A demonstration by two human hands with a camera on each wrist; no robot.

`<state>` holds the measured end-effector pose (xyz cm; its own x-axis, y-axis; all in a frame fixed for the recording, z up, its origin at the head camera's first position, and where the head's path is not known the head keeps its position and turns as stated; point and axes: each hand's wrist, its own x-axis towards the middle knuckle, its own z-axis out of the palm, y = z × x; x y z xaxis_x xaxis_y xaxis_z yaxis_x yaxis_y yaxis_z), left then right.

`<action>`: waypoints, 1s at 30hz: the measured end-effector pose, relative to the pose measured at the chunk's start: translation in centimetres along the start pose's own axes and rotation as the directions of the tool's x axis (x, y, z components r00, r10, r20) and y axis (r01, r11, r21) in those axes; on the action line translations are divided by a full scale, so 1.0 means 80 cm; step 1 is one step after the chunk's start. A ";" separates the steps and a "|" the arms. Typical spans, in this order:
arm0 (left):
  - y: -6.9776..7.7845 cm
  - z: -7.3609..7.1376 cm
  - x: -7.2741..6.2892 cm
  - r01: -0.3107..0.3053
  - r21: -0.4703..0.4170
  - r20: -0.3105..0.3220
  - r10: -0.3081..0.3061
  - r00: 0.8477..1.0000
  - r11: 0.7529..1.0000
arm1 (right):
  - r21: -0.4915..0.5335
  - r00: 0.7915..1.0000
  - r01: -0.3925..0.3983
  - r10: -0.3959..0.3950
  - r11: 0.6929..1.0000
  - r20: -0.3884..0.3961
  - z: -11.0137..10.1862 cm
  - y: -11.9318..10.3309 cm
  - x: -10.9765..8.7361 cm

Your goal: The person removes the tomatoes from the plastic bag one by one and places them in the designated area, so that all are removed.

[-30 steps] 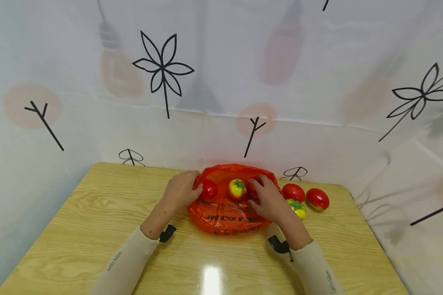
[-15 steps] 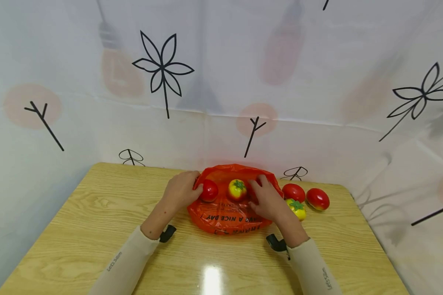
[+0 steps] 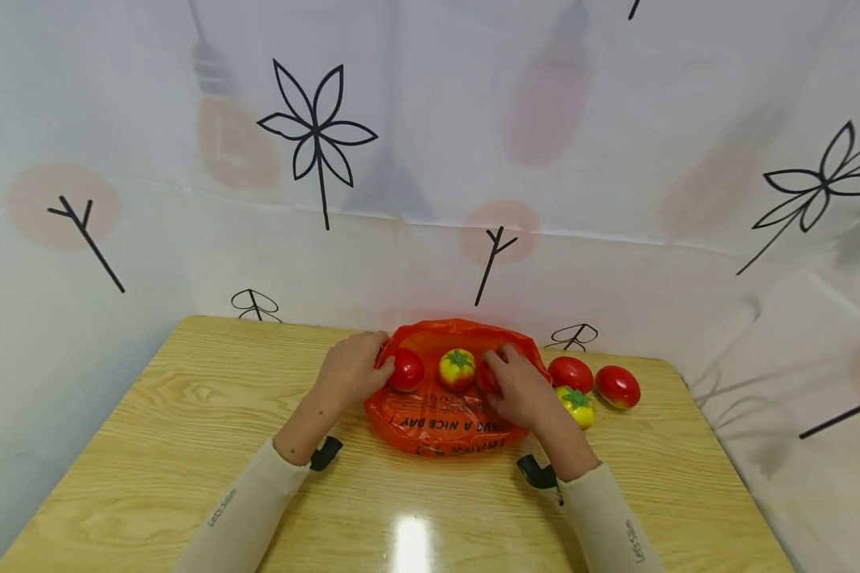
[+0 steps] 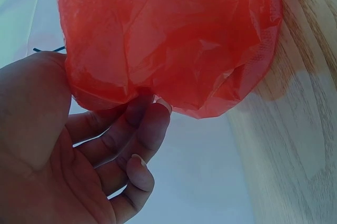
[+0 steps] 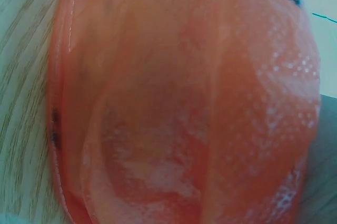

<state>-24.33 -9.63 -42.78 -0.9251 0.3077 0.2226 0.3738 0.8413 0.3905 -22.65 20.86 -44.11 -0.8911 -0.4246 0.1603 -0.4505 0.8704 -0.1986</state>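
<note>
- Bag (image 3: 433, 442), red plastic film, is set mouth-open near the back of the wooden table (image 3: 150, 446), between both hands.
- Bag rim is pinched at its left side by the left hand (image 3: 351, 370); fingers are bent in against the film, as confirmed in the left wrist view.
- Right hand (image 3: 525, 387) is placed over the bag's right side, thumb and fingers bent round a part-hidden red fruit (image 3: 487, 379). How firmly it is held cannot be told; only film is shown in the right wrist view.
- Inside the bag, a yellow-and-red fruit (image 3: 457, 370) with green leaf marking is seen beside the part-hidden one; a left red fruit (image 3: 407, 370) is lodged by the left thumb, contact uncertain.
- Outside, just right of the bag, an oval red fruit (image 3: 570, 373), a yellow fruit (image 3: 576, 407) and an outermost red fruit (image 3: 618, 387) are grouped on the table.
- Film is judged light, limp and easily creased or torn; best taken by the rim, with more than one fingertip, since little shape is kept without support.
- Fruit is judged firm, smooth and rather slippery, probably light; best gripped round the widest part, thumb opposed to fingers. Rolling is to be expected if only a fingertip is applied.
</note>
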 end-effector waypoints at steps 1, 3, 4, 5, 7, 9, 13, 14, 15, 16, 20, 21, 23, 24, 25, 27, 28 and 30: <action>0.000 0.000 0.000 0.001 0.000 0.000 -0.001 1.000 1.000 | -0.001 1.000 0.002 -0.002 1.000 -0.004 0.000 0.000 0.000; 0.000 0.000 0.000 0.004 -0.001 0.001 -0.004 1.000 1.000 | 0.000 1.000 0.001 -0.001 1.000 -0.007 0.000 0.000 -0.001; 0.000 0.000 0.000 0.005 -0.003 0.002 -0.005 1.000 1.000 | -0.001 1.000 0.004 -0.004 1.000 -0.009 0.000 -0.001 -0.001; 0.001 0.000 0.000 0.006 -0.004 0.002 -0.006 1.000 1.000 | -0.002 1.000 0.004 -0.004 1.000 -0.010 0.000 -0.001 -0.001; 0.001 -0.001 0.000 0.009 -0.006 0.005 -0.009 1.000 1.000 | -0.003 1.000 0.003 -0.003 1.000 -0.010 -0.001 -0.002 -0.002; 0.001 -0.001 0.000 0.010 -0.005 0.007 -0.010 1.000 1.000 | -0.003 1.000 -0.001 0.001 1.000 -0.008 -0.003 -0.002 -0.003; 0.000 -0.002 0.000 0.010 -0.008 0.012 -0.010 1.000 1.000 | -0.005 1.000 -0.009 0.009 1.000 -0.009 -0.005 -0.004 -0.004; 0.000 -0.002 0.000 0.010 -0.009 0.013 -0.009 1.000 1.000 | -0.005 1.000 -0.011 0.011 1.000 -0.010 -0.005 -0.004 -0.005; 0.000 -0.001 0.000 0.009 -0.010 0.013 -0.009 1.000 1.000 | -0.005 1.000 -0.011 0.011 1.000 -0.012 -0.006 -0.004 -0.005; 0.000 -0.001 0.000 0.008 -0.010 0.014 -0.008 1.000 1.000 | -0.005 1.000 -0.011 0.011 1.000 -0.014 -0.006 -0.005 -0.006; -0.001 -0.001 0.000 0.006 -0.008 0.011 -0.006 1.000 1.000 | 0.000 1.000 -0.010 0.010 1.000 -0.025 -0.007 -0.006 -0.009; -0.001 -0.001 0.000 0.006 -0.007 0.010 -0.005 1.000 1.000 | 0.000 1.000 -0.007 0.007 1.000 -0.030 -0.008 -0.006 -0.009; 0.000 -0.001 -0.001 0.006 -0.009 0.009 -0.006 1.000 1.000 | 0.007 0.999 0.001 -0.001 1.000 -0.038 -0.009 -0.007 -0.011; 0.000 -0.001 -0.001 0.006 -0.010 0.008 -0.006 1.000 1.000 | 0.008 0.999 0.006 -0.006 1.000 -0.044 -0.010 -0.007 -0.012; 0.000 -0.001 -0.001 0.006 -0.011 0.007 -0.006 1.000 1.000 | 0.010 0.999 0.011 -0.011 1.000 -0.050 -0.011 -0.007 -0.013; 0.000 -0.001 -0.001 0.007 -0.013 0.006 -0.006 1.000 1.000 | 0.014 0.998 0.019 -0.018 1.000 -0.064 -0.012 -0.007 -0.016; 0.000 -0.001 -0.001 0.006 -0.013 0.006 -0.006 1.000 1.000 | 0.019 0.997 0.022 -0.021 1.000 -0.071 -0.013 -0.007 -0.017; 0.001 -0.001 -0.001 0.003 -0.012 0.004 -0.003 1.000 1.000 | 0.026 0.996 0.023 -0.021 0.999 -0.082 -0.014 -0.007 -0.019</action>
<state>-24.22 -9.67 -42.68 -0.9264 0.3069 0.2181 0.3718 0.8367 0.4020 -21.00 21.31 -43.13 -0.8738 -0.4210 0.2435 -0.4724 0.8536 -0.2196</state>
